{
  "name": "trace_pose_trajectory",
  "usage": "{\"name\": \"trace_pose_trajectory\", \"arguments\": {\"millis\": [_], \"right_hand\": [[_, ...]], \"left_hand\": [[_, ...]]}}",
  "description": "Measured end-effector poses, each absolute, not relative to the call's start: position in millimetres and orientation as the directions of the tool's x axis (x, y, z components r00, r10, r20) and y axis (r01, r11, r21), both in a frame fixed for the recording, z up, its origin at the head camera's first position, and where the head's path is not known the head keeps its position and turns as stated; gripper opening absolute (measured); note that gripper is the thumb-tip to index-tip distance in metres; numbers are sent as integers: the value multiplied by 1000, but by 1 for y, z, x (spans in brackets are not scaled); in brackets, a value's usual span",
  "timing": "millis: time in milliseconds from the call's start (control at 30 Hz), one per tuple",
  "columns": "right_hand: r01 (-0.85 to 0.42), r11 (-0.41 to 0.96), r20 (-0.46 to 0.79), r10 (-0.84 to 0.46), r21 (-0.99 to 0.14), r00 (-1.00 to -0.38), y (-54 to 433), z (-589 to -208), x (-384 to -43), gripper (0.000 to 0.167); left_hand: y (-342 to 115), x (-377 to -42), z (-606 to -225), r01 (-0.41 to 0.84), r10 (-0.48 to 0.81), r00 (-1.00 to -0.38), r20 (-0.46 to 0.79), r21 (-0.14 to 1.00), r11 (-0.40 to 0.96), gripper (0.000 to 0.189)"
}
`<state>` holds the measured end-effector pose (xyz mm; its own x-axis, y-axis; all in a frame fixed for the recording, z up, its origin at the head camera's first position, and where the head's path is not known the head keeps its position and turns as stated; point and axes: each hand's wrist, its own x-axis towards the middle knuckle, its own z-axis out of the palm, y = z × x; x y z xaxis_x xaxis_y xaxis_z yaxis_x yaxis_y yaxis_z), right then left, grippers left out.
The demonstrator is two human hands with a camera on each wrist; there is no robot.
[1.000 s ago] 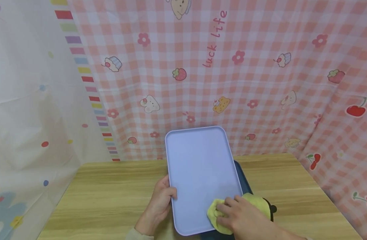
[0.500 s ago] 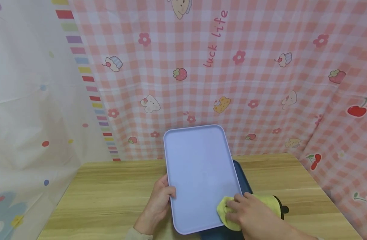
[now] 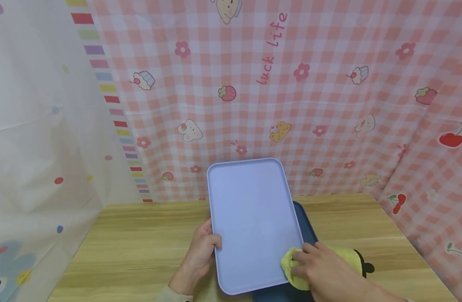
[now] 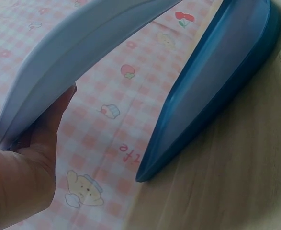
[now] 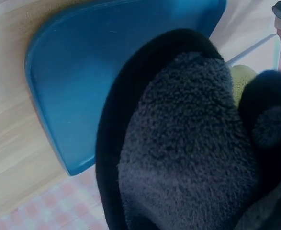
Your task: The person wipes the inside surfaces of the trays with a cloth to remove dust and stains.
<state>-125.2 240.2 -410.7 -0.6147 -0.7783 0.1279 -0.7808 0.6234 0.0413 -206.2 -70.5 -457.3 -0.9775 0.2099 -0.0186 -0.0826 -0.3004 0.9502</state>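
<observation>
A light purple rectangular tray (image 3: 253,222) is held up off the table at a tilt. My left hand (image 3: 201,251) grips its left edge, thumb over the rim and fingers behind; the left wrist view shows the hand (image 4: 25,182) under the tray's edge (image 4: 59,67). My right hand (image 3: 325,266) holds a yellow cloth (image 3: 291,268) bunched at the tray's lower right corner. The cloth's other end trails right, with black trim and a small black tab. Its dark grey fuzzy side (image 5: 188,139) fills much of the right wrist view and hides that hand.
Beneath the raised tray, a dark blue tray (image 3: 305,228) lies on the wooden table (image 3: 140,239), mostly covered in the head view. A pink checked cloth (image 3: 246,105) hangs behind the table and at the right. White sheeting (image 3: 45,138) hangs at the left.
My right hand has slid rightward with the yellow cloth, from the tray's lower surface to its lower right corner. The left hand and light purple tray have barely moved.
</observation>
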Motion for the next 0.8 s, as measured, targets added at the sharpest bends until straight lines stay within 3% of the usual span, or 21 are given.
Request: {"name": "trace_pose_trajectory", "arguments": {"millis": [300,800], "right_hand": [[-756,654,64,-755,2,-653,244,-406,-124,27],[-804,586,273,-793,101,-544,256,-404,-119,43]], "left_hand": [[-70,-207,-456,-87,203,-979,-27,952,-295,78],[-76,-204,-457,-77,223,-975,4,934,-350,79]]}}
